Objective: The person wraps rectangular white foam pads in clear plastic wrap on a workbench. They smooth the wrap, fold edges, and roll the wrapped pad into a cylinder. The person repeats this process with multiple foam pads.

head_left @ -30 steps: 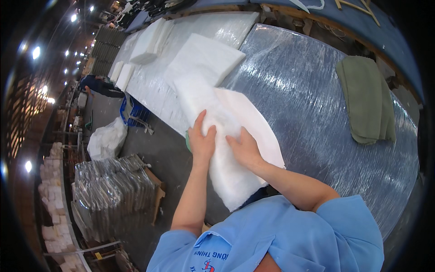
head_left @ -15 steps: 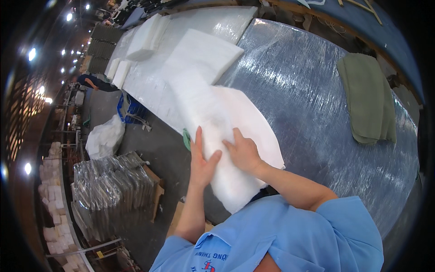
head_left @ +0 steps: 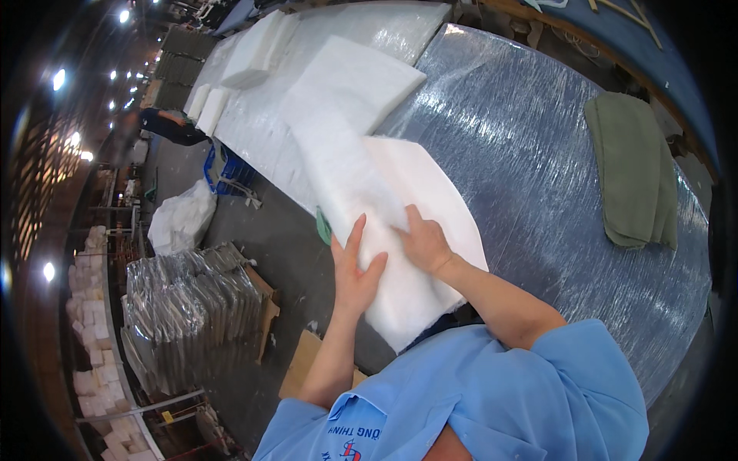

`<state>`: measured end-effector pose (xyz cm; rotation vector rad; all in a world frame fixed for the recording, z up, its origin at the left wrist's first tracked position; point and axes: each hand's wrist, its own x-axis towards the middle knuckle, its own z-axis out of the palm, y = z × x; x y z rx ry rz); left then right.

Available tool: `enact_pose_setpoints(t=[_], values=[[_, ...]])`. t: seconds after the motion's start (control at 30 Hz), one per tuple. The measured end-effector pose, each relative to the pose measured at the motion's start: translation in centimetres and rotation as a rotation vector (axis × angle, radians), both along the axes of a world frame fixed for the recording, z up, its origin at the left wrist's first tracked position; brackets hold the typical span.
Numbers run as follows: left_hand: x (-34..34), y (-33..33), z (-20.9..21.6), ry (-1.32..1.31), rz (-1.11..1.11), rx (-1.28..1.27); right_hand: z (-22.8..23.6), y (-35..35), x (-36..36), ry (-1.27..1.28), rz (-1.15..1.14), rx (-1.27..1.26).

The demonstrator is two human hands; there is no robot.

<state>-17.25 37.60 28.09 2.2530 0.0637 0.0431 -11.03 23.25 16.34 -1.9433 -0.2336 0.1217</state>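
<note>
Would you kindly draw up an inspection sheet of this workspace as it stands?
Surface: table with a glossy, film-like covering.
Job's things: fluffy white sheet lying partly over a smooth white piece with a curved edge.
Clutter: olive fabric pieces to the right; white slabs farther off; green item, partly hidden.
Grip: left hand open on the sheet; right hand at its right side, partly curled, pinch unclear.
Cables: nothing seen for certain.
Surroundings: silvery wrapped stack, white bundle, blue crate and another person, all to the left.
</note>
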Motion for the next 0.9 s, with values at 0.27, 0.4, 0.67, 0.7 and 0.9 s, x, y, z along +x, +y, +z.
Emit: enact_pose_setpoints(t=[0.27,0.4,0.67,0.7,0.9], values=[[0.1,-1.0,-0.3,-0.086,-0.018,0.003,-4.1,-5.9,-1.3,0.348,-0.147,0.239],[0.2,-0.3,-0.3,-0.08,-0.009,0.003,1.9,-4.4,-1.5,0.437,-0.04,0.342],[0.8,-0.7,-0.5,-0.132,-0.04,0.051,-0.9,-3.6,-0.8,0.209,-0.096,0.134],[0.4,-0.3,-0.4,-0.115,-0.016,0.055,-0.4,-4.6,-1.3,0.279,-0.029,0.124],[0.0,-0.2,-0.5,-0.09,0.031,0.071,1.8,-4.4,-8.2,-0.017,0.007,0.082]])
